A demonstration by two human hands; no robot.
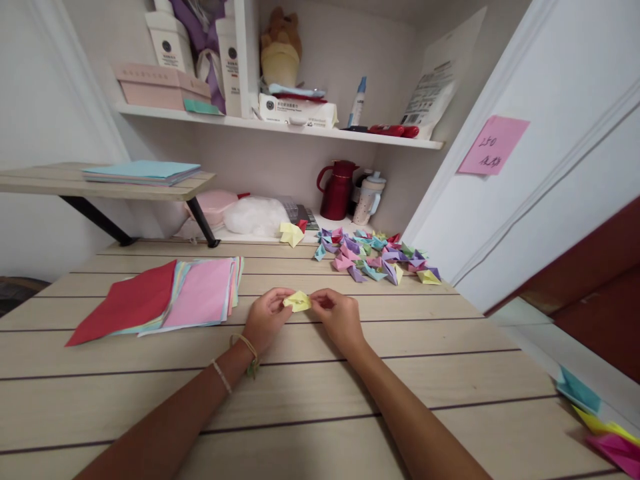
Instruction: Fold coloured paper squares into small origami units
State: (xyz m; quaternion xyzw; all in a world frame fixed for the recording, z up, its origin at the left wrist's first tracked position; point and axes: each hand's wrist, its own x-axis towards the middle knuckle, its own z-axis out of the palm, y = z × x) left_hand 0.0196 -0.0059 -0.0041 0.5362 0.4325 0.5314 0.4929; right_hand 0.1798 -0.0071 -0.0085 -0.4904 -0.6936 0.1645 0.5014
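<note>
A small folded piece of yellow paper (297, 301) is pinched between both my hands, just above the wooden table (310, 400). My left hand (266, 319) grips its left end with fingers curled; a thin bracelet circles that wrist. My right hand (338, 315) pinches the right end. To the left lies a spread stack of coloured paper sheets (165, 297) with a red sheet at its left and a pink one on top. Behind my hands sits a pile of several finished folded paper pieces (377, 260) in purple, pink, blue and yellow.
A raised wooden shelf (107, 183) with blue sheets stands at the left. A dark red jug (337, 190), a white cup (369, 198) and a plastic bag sit at the back. A pink sticky note (493, 145) hangs on the white door at right. More coloured paper (595, 417) lies at the lower right.
</note>
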